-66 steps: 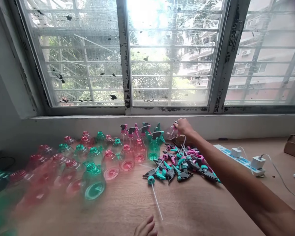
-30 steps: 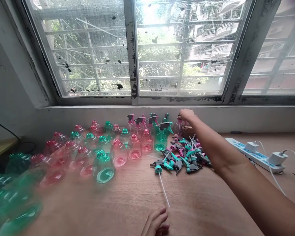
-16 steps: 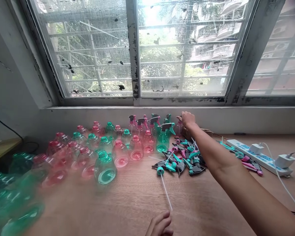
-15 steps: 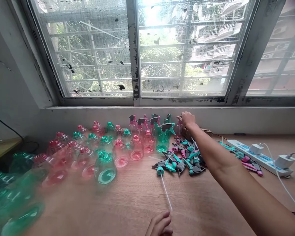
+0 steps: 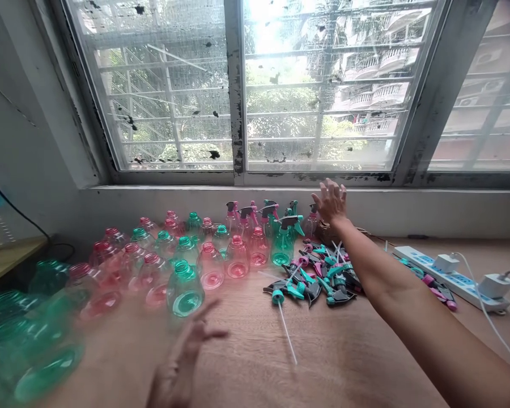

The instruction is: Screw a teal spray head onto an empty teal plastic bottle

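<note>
My right hand (image 5: 331,203) is at the back of the table with its fingers spread and raised, holding nothing. Just left of it stands a pink spray bottle (image 5: 311,225) with a dark trigger head. My left hand (image 5: 189,345), smeared by motion, reaches in from the bottom with thumb and fingers apart. Nearest to it is a green open-necked bottle (image 5: 185,290); no contact can be made out. A single spray head (image 5: 277,296) with a white tube (image 5: 288,331) pointing towards me lies at the front of a heap of trigger heads (image 5: 323,272).
Several pink and green bottles without heads (image 5: 131,263) fill the left side. Bottles with heads fitted, among them a green one (image 5: 282,246), stand near the wall. A white power strip (image 5: 446,275) with plugged-in chargers and cables lies at the right.
My right hand has opened and lifted off the spray bottle at the back. My left hand has moved left and forward from the tube's end towards the front green bottle.
</note>
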Demonstrator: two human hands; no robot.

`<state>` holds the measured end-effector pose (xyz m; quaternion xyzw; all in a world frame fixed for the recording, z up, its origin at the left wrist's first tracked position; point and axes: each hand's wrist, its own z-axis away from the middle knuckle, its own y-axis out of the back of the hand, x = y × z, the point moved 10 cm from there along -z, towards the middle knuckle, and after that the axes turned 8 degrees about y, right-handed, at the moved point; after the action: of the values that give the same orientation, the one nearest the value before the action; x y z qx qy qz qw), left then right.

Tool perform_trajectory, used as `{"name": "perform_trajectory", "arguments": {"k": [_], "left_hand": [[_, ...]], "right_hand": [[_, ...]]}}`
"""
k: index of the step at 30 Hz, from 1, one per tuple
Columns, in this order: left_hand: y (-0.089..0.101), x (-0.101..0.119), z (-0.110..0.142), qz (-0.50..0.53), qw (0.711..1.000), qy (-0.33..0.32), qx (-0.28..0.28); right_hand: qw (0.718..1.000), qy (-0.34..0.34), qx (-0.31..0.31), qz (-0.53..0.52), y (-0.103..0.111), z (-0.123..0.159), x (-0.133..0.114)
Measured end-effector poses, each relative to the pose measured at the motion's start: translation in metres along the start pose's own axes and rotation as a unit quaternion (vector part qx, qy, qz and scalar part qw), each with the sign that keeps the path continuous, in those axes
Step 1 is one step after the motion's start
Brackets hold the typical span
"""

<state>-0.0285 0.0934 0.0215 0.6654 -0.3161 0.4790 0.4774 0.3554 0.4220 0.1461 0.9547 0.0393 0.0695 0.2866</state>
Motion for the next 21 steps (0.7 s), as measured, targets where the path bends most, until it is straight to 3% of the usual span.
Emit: {"name": "perform_trajectory", "arguments": {"k": [2,5,6,11,17,21], "left_hand": [[0.047,0.036,-0.012,-0.050,0.984,-0.073,0.155],[0.072,0.058,-0.042,-0.177,0.955,-0.073,0.225],[0.072,0.058,-0.053,-0.258,0.937,-0.051,0.227],[0.059,0.044,-0.087,-0.372,0.907,-0.006,0.199],[0.044,0.041,-0.093,-0.427,0.888,-0.013,0.170],[0.028,0.034,-0.087,-0.426,0.898,-0.024,0.106]], "right_hand": [[1.000,0.004,0.014,-0.008,0.005,0.003,0.005],[0.999,0.013,0.019,-0.022,0.009,0.012,0.010],[0.999,0.017,0.020,-0.026,0.010,0.015,0.011],[0.998,0.022,0.031,-0.058,0.030,0.026,0.011],[0.992,0.024,0.042,-0.118,0.068,0.029,-0.003],[0.985,0.014,0.038,-0.166,0.101,0.062,-0.028]]}}
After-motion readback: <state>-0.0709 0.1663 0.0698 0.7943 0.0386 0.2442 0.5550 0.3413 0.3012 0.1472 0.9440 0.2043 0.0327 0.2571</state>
